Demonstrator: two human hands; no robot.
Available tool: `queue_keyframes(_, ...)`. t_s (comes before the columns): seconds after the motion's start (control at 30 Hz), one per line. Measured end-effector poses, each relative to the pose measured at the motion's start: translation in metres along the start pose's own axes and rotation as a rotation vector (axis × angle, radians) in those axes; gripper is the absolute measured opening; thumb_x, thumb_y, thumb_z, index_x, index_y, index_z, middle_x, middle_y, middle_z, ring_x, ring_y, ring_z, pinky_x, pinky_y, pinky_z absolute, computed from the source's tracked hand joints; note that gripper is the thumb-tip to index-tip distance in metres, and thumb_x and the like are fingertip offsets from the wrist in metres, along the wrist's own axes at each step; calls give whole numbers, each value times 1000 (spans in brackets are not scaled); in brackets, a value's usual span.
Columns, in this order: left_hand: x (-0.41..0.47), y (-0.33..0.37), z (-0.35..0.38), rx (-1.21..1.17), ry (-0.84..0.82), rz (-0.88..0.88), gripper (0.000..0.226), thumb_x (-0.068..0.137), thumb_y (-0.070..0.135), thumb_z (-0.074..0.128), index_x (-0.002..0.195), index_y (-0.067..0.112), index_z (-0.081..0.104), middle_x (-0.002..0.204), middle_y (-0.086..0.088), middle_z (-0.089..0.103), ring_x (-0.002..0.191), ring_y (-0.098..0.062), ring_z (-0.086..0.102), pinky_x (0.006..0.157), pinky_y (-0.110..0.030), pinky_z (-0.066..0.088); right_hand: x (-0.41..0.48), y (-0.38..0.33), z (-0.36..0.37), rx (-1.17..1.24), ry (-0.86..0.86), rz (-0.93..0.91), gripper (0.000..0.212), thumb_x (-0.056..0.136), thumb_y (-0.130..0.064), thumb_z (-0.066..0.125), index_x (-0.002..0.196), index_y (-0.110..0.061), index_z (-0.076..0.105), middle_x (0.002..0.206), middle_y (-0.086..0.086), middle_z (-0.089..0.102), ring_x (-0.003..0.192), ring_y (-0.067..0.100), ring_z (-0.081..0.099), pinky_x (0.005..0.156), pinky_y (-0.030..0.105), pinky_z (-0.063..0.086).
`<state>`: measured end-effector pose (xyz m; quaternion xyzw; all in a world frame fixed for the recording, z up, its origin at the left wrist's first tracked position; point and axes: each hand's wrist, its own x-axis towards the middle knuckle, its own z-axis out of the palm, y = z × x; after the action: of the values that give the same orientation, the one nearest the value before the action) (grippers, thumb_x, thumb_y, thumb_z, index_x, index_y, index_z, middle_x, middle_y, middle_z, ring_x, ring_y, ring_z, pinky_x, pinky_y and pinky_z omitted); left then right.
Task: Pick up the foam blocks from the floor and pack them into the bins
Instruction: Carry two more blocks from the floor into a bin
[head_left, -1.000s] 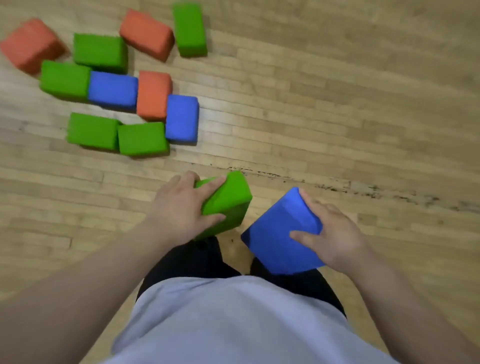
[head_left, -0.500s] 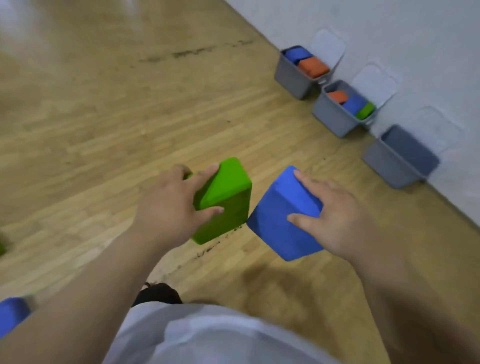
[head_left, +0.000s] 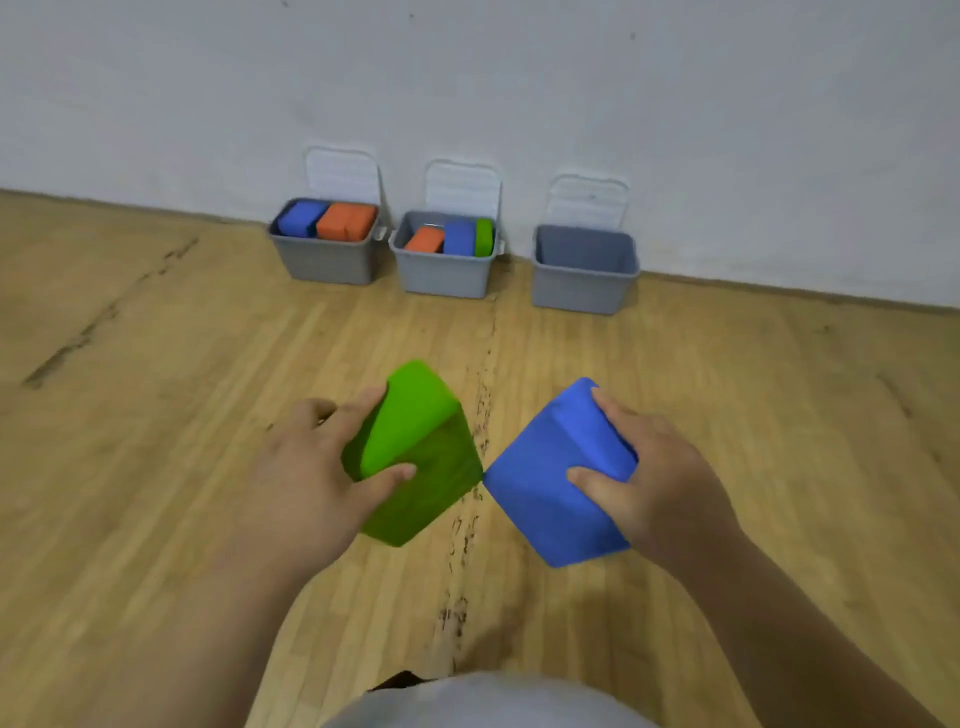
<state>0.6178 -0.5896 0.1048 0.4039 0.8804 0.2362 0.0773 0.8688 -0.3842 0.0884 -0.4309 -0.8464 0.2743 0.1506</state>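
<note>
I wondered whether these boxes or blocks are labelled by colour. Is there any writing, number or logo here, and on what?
No text can be read anywhere.
Green block in the left hand: plain, no print.
Blue block in the right hand: plain, no print.
Left bin, middle bin, right bin and raised lids: only ridges show; any small marking is too blurred to tell.
Wall, floor: no signs.

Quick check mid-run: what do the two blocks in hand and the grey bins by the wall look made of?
Green block, in the left hand, and blue block, in the right hand: probably foam; matte, faintly textured skin, rounded edges, no shine. Grey bins: likely moulded plastic; smooth, thin walls with a lipped rim. Their lids: whitish, ribbed, perhaps translucent plastic.
</note>
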Motion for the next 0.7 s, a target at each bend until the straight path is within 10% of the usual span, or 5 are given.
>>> queue_keyframes(0.37, 214, -60, -48, 65, -122, 157, 87, 79, 71, 67, 154, 53, 28, 122, 15, 41, 116, -9, 45, 97, -32, 46, 157, -70, 62, 29, 9, 103, 82, 82, -52, 72, 152, -54, 28, 114, -25, 49, 105, 2, 50, 92, 33, 48)
queue_keyframes(0.7, 409, -120, -4, 47, -139, -54, 89, 78, 74, 65, 155, 52, 26, 120, 15, 40, 114, -10, 47, 95, -33, 47, 434, -78, 132, -22, -201, -27, 81, 82, -49, 71, 152, -51, 30, 117, -20, 50, 110, 9, 51, 93, 35, 47)
